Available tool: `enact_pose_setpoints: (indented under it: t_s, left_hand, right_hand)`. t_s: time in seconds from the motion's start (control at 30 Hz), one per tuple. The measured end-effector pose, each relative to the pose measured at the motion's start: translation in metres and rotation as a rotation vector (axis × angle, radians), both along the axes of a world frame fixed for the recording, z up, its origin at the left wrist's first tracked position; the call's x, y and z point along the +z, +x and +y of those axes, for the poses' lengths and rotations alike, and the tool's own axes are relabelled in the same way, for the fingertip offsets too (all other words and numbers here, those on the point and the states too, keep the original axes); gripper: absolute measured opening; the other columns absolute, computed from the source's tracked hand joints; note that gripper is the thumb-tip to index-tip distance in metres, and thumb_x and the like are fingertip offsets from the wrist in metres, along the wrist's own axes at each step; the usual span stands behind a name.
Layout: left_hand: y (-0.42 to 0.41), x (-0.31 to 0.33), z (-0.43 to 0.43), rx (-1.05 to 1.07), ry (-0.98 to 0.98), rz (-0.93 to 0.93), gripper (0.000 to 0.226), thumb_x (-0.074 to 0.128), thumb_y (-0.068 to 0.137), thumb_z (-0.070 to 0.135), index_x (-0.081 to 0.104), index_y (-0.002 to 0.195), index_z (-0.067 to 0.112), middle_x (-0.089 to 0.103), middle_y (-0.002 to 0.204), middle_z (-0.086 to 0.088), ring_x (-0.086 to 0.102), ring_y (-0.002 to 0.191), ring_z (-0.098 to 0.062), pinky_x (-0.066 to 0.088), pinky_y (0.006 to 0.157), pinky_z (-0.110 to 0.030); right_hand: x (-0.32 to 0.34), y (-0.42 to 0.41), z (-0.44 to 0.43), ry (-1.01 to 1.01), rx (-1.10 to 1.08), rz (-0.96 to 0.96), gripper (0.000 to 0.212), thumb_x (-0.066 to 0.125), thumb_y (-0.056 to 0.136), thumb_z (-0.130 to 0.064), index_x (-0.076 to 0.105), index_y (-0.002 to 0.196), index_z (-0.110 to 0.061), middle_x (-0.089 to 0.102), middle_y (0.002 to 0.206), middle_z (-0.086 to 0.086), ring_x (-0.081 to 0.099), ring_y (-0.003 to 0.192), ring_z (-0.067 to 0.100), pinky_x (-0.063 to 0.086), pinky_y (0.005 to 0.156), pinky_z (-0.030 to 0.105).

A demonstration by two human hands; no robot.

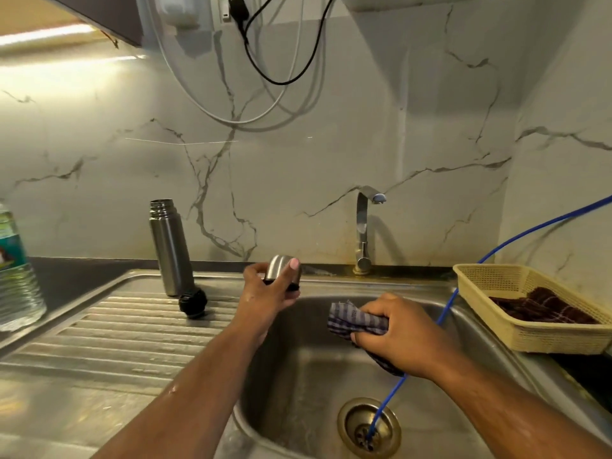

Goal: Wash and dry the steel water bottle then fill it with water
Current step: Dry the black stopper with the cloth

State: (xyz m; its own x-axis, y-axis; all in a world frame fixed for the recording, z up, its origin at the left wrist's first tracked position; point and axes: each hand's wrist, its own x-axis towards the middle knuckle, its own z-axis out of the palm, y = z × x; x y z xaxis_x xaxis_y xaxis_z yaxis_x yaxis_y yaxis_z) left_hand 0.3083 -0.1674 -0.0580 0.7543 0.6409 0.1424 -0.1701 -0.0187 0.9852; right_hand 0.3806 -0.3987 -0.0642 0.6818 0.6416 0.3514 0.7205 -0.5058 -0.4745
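Steel water bottle [170, 246] stands upright and uncapped on the draining board [132, 326], at 10 o'clock from the sink basin [298, 376], with a black stopper [193, 303] just beside its base. Left hand [268, 289] curls its fingers round the steel cap [281, 268]; right hand [400, 332] fingers are closed tight on a checked cloth [357, 321] above the basin.

Hidden and cropped parts, head view.
At 9 o'clock the plastic bottle [16, 279] is cut by the edge, its label blurred; near centre the left hand [268, 293] covers part of the steel cap [280, 267]; at 4 o'clock the right hand [397, 329] hides much of the checked cloth [354, 321].
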Motion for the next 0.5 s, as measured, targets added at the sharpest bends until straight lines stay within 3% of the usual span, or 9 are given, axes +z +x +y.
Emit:
enact_pose_setpoints:
  t_s: [0.1,0.2,0.3,0.5]
  left_hand:
    - [0.012,0.009,0.030,0.194,0.291,0.248,0.082,0.081,0.068,0.066,0.049,0.124,0.014,0.069,0.107,-0.008,0.072,0.085,-0.016,0.058,0.068,-0.028]
    - [0.020,0.031,0.062,0.220,0.624,0.412,0.070,0.088,0.070,0.052,0.053,0.121,0.019,0.061,0.107,0.001,0.058,0.100,-0.018,0.048,0.084,-0.033]
    - [0.032,0.047,0.089,0.186,0.846,0.589,0.067,0.089,0.074,0.036,0.055,0.130,0.019,0.058,0.112,-0.003,0.053,0.103,-0.022,0.048,0.096,-0.040]
    - [0.062,0.032,0.137,0.247,1.182,0.816,0.070,0.090,0.073,0.036,0.056,0.132,0.021,0.064,0.119,-0.009,0.058,0.109,-0.030,0.049,0.100,-0.048]
  right_hand:
    - [-0.004,-0.003,0.005,-0.033,0.023,-0.040,0.024,0.071,0.085,-0.052,0.069,0.106,-0.041,0.053,0.098,-0.018,0.053,0.087,0.001,0.046,0.072,0.022]
    - [-0.007,-0.007,0.008,-0.013,0.038,-0.058,0.028,0.071,0.085,-0.052,0.069,0.110,-0.041,0.052,0.098,-0.017,0.053,0.087,0.001,0.048,0.072,0.024]
    - [-0.009,-0.009,0.012,-0.003,0.047,-0.103,0.032,0.069,0.085,-0.054,0.067,0.115,-0.042,0.052,0.101,-0.018,0.053,0.088,0.001,0.047,0.070,0.023]
    - [-0.014,-0.010,0.020,-0.032,0.096,-0.221,0.037,0.066,0.090,-0.052,0.060,0.126,-0.044,0.046,0.106,-0.019,0.051,0.091,0.002,0.047,0.071,0.019]
